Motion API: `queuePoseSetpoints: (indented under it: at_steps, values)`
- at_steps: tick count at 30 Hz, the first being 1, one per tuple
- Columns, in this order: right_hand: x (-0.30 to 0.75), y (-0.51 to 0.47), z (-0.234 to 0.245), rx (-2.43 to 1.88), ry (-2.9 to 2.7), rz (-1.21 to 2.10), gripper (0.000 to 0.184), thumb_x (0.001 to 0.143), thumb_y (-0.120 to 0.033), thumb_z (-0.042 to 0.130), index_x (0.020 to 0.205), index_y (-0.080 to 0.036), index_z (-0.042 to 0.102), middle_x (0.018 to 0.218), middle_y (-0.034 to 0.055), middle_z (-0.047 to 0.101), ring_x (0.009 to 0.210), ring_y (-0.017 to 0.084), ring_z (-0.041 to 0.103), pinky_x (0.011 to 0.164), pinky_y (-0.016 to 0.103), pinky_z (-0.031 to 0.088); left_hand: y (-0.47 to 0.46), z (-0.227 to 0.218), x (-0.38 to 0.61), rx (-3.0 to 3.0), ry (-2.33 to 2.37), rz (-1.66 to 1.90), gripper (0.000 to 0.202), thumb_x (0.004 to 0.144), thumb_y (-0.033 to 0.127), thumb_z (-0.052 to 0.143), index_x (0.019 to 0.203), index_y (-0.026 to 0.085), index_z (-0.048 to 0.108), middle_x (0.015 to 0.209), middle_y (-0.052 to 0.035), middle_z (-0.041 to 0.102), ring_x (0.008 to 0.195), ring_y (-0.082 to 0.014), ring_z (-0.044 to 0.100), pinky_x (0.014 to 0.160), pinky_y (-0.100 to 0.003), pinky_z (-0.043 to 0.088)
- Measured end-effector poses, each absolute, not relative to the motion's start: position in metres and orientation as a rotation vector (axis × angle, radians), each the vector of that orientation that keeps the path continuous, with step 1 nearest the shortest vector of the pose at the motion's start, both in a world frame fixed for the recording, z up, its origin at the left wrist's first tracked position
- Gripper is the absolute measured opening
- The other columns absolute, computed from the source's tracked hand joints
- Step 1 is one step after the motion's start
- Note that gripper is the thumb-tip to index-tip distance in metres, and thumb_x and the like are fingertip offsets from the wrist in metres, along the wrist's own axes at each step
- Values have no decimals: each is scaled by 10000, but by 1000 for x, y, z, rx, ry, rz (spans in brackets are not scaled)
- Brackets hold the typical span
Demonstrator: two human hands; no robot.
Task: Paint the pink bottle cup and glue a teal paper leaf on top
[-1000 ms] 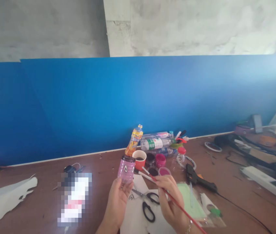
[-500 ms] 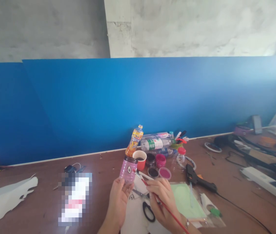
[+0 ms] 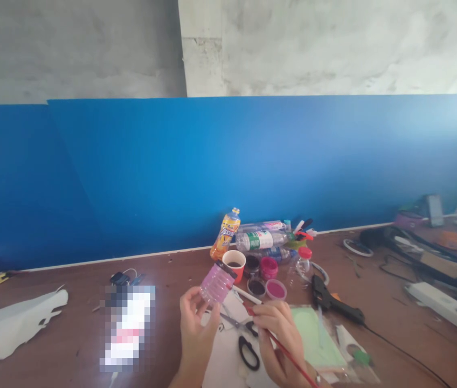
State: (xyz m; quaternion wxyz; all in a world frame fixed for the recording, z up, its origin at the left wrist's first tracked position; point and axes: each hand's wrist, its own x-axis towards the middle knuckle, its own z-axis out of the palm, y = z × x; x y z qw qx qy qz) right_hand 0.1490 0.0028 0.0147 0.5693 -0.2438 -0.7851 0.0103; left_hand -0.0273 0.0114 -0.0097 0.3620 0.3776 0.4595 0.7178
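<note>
My left hand (image 3: 196, 318) is closed around the lower end of a clear bottle piece (image 3: 217, 284), painted pinkish purple with a dark band at its upper rim. It is tilted to the right above the table. In my right hand (image 3: 279, 334) is a thin red-handled paintbrush (image 3: 289, 355), its tip a little right of the bottle piece and apart from it. Below the hands lie scissors (image 3: 248, 353) with black handles on white paper (image 3: 222, 366). Just behind the bottle piece stands a red paper cup (image 3: 234, 261), beside open pots of magenta paint (image 3: 276, 290) and black paint (image 3: 256, 287).
Several plastic bottles (image 3: 261, 240) lie against the blue partition (image 3: 172, 172), near an upright orange-labelled bottle (image 3: 226, 234). A black glue gun (image 3: 333, 304), green sheets (image 3: 315, 337) and a power strip (image 3: 447, 312) are on the right. A blurred bright screen (image 3: 129, 328) lies left.
My left hand has turned the bottle piece: it leans right now and its painted eye no longer shows. The brush tip has moved away from it, to the right and down.
</note>
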Motion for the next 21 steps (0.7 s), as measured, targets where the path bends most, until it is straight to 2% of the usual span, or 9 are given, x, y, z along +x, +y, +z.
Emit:
queuePoseSetpoints:
  at_steps: [8,15,21]
  values:
    - [148,0,21,-562,-1919,-68,327,713,-18,477,973,-214,511,843,60,647,727,203,580,635,357,437,5,-4,-25,1177,1229,1948,458,592,148,782,1007,197,593,1107,-83,555,1056,-243,549,974,-397,439]
    - [146,1,21,-602,-1990,-78,391,720,-20,477,1056,-212,536,903,63,673,792,212,612,683,356,448,3,-5,-23,1222,1277,1873,446,565,157,799,982,199,646,1123,-116,571,1101,-287,523,1011,-429,398]
    - [145,2,22,-625,-2002,-103,384,722,-22,473,1047,-214,544,893,57,677,787,205,615,691,348,448,3,-11,-25,1408,1352,1795,448,626,183,770,1047,221,623,1149,-116,576,1117,-294,517,1023,-457,377]
